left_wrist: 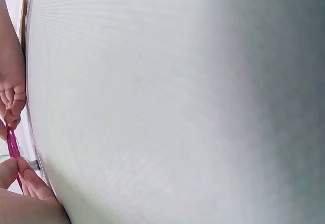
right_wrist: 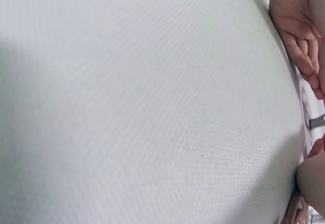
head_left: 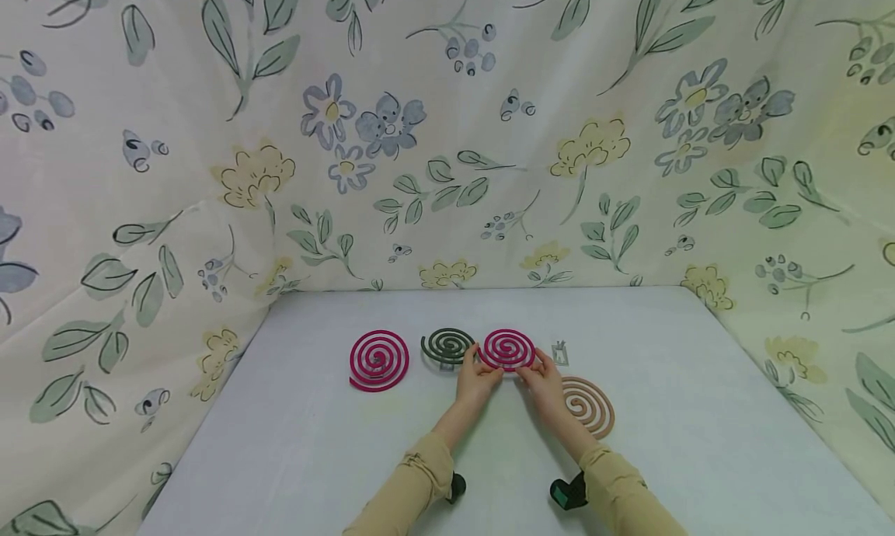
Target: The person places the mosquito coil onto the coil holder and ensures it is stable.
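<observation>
Both hands hold a pink mosquito coil (head_left: 507, 348) between them, tilted up toward the head camera. My left hand (head_left: 475, 384) pinches its left edge, and my right hand (head_left: 544, 382) pinches the right edge. Seen from the left wrist, the pink coil is nearly edge-on between the fingertips, at the far left. Just left of the left fingertips, a dark green coil (head_left: 450, 345) sits on a small metal stand. Partly behind the right wrist lies a tan coil (head_left: 603, 405). A bare metal stand (head_left: 560, 353) is to the right of the right fingers.
Farther left, a second pink coil (head_left: 378, 357) rests over a metal stand. All stand on a white table (head_left: 308, 458), with a floral cloth (head_left: 447, 132) hanging behind and at the sides. Dark wrist devices (head_left: 569, 492) show below the sleeves.
</observation>
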The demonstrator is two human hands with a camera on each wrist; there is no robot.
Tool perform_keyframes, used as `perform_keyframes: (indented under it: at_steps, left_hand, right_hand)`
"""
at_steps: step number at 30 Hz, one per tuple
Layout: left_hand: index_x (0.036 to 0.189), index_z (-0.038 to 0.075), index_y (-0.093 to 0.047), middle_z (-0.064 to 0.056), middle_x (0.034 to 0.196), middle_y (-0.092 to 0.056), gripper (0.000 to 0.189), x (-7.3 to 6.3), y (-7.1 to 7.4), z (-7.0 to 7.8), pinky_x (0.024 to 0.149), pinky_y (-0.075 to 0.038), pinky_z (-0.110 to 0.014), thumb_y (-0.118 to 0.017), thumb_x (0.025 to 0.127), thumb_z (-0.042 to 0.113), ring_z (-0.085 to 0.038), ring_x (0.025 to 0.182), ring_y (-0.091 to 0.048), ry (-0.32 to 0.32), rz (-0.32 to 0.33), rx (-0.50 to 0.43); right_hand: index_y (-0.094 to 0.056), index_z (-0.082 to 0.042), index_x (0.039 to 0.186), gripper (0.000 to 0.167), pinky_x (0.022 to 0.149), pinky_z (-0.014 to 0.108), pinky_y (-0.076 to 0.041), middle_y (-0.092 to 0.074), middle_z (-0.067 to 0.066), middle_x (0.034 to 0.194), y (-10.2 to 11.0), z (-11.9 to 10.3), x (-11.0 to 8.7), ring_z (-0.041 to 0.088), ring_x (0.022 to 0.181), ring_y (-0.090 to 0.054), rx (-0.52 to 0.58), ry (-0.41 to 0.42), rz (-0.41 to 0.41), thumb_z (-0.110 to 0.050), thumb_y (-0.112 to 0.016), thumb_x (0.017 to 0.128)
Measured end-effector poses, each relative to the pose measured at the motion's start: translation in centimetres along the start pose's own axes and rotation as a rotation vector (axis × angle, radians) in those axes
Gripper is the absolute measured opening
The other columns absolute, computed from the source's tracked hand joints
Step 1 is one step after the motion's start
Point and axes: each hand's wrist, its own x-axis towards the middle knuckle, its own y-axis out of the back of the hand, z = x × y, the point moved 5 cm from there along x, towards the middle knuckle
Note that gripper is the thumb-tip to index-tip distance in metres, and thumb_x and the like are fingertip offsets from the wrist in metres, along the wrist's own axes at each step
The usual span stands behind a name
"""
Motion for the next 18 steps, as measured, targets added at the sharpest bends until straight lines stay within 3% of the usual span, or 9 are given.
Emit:
perform_keyframes:
  at_steps: [18]
  left_hand:
    - [0.139, -0.003, -0.037, -0.013, 0.073, -0.064, 0.068, -0.06, 0.02, 0.12, 0.062, -0.045, -0.017, -0.07, 0.08, -0.002, -0.006, 0.066, -0.057, 0.011, 0.004, -0.006]
  right_hand:
    - [-0.029, 0.011, 0.141, 0.063, 0.06, 0.011, -0.04, -0.046, -0.005, 0.075, -0.02, 0.46, 0.25, -0.003, 0.064, -0.045, -0.002, 0.0, 0.015, 0.001, -0.059, 0.086]
